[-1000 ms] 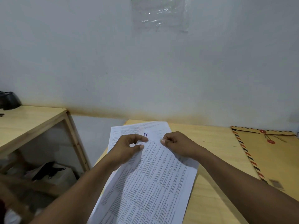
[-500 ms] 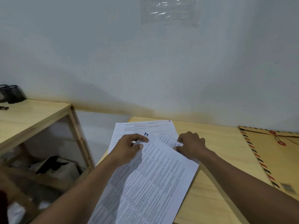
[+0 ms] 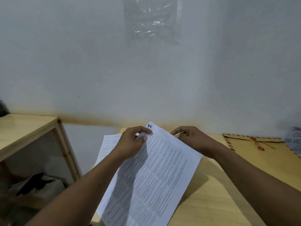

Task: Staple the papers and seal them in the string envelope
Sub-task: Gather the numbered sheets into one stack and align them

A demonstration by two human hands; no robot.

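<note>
The left hand [image 3: 132, 144] is closed in a pinch on the far left corner of the top sheet [image 3: 156, 175], thumb over and fingers curled under, just below a blue mark [image 3: 149, 126] written at that corner. The right hand [image 3: 193, 141] holds the same sheet's far right edge, fingers bent around it with the thumb side toward the wall [image 3: 146, 70]; how tightly it grips cannot be told. The sheet is lifted and tilted, its far edge raised off the table [image 3: 211, 201], its near end running down past the table's left edge toward the bottom of the view.

A second sheet [image 3: 109, 144] lies flat under and left of the lifted one, its left side sticking out beyond the table's left edge over the gap. That gap separates the table from a lower wooden shelf unit [image 3: 27, 131] on the left, with dark objects [image 3: 35, 183] inside it that are too dim to make out.

The envelope [image 3: 263, 154] lies flat at the table's far right corner, close to the wall, its flap closed with two red discs [image 3: 257, 143] and string showing. It is well apart from the hands. Between the right forearm and the envelope the tabletop is bare wood, and the near right part of the table is bare too. A white note [image 3: 294, 139] with handwriting sits at the right edge of the view, against the envelope's far right side. A clear plastic sheet [image 3: 153, 20] is stuck high on the wall.
</note>
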